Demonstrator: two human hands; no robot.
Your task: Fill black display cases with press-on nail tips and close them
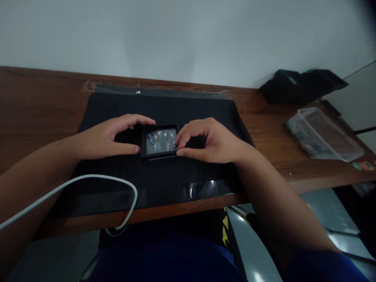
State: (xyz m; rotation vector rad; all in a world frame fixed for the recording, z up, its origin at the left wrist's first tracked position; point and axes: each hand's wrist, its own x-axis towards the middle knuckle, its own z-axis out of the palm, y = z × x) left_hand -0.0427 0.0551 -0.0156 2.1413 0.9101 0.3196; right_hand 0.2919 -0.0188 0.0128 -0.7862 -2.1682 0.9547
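Observation:
A small black rectangular frame [160, 156] lies on the black mat, with a grey panel [160, 147] inside it. The panel bears several small pale shapes, among them a crescent and a star-like cross; finer details are blurred. My left hand [117, 135] spans the frame's left end, thumb at the near corner and fingers at the far one, holding it. At the right end, my right hand [205, 139] has its thumb and fingertips drawn together in a pinch over the frame's edge. Those fingertips hide that edge and whatever is between them.
The black mat [117, 105] is taped to a wooden table [38, 102] against a wall. A white cable [96, 176] loops over the near edge. Rightward stand a clear plastic box [329, 137] of small packets, black bins [293, 86] and small coloured pieces [364, 166].

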